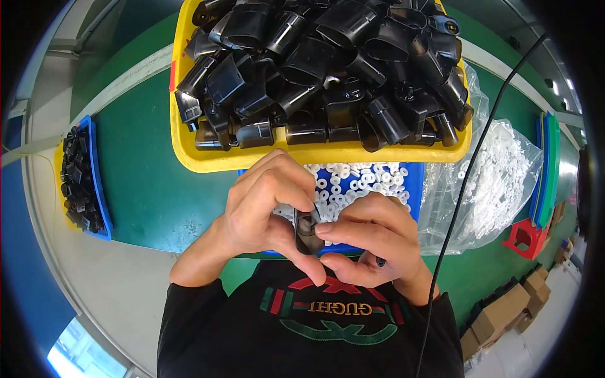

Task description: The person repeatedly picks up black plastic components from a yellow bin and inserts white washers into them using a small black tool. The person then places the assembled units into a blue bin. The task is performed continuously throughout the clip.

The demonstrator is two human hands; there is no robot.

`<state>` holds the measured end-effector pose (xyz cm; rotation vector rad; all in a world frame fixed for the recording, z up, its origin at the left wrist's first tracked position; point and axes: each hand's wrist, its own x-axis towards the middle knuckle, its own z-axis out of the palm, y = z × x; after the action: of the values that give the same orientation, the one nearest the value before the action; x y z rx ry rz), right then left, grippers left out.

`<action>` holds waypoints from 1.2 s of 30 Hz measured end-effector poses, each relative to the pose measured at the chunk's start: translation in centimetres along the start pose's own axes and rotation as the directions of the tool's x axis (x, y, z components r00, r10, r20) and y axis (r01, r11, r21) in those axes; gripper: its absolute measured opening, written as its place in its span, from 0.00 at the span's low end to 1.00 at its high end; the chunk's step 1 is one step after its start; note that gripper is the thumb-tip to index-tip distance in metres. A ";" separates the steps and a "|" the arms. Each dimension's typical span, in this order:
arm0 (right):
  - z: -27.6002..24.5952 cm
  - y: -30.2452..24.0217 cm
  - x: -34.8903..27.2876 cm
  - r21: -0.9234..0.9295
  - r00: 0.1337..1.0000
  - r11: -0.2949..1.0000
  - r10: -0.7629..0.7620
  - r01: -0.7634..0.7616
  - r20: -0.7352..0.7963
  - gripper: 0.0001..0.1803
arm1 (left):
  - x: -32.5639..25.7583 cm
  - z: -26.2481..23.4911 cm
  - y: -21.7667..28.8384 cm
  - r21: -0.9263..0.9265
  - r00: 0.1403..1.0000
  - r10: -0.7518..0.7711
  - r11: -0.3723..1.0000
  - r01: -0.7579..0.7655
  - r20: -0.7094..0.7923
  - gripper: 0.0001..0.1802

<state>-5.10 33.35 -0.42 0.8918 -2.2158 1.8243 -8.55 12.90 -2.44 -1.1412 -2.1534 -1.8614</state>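
Observation:
My left hand (pixel 268 205) is closed around a hollow black plastic part (pixel 307 234), its thumb below and fingers above. Over the part's open side, the curled fingers of my right hand (pixel 378 236) meet its edge, with the index fingertip touching it. A small dark round thing (pixel 380 261) shows at a finger of my right hand; whether it is a ring or a loose piece I cannot tell. Beneath and beyond both hands lie many small white ring-shaped washers (pixel 336 189) in a blue tray (pixel 414 183). The inside of the held part is mostly hidden.
A yellow bin (pixel 321 154) heaped with black plastic parts stands just beyond my hands. To the right lies a clear bag (pixel 498 183) of white pieces. A dark cable (pixel 463 189) hangs across the right side. Another bin (pixel 97 183) of black parts sits far left.

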 end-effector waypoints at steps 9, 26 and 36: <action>0.5 0.5 -0.8 -0.178 1.000 0.984 -0.004 0.004 -0.003 0.26 | 0.1 0.4 -0.1 0.006 0.997 0.002 1.000 -0.001 -0.078 0.45; -1.4 -1.5 -0.3 0.395 0.968 0.918 0.138 -0.046 -0.207 0.15 | 0.7 0.1 2.1 0.186 0.996 -0.087 0.979 0.086 -0.006 0.24; -1.6 -3.6 4.1 0.812 0.962 0.521 -0.078 0.264 -0.263 0.12 | 0.2 1.1 2.0 -0.028 0.969 -0.242 0.970 0.243 0.053 0.17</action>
<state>-7.00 33.03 4.95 0.9240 -0.9491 2.7423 -7.14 13.97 -0.97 -0.9766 -2.3929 -1.9916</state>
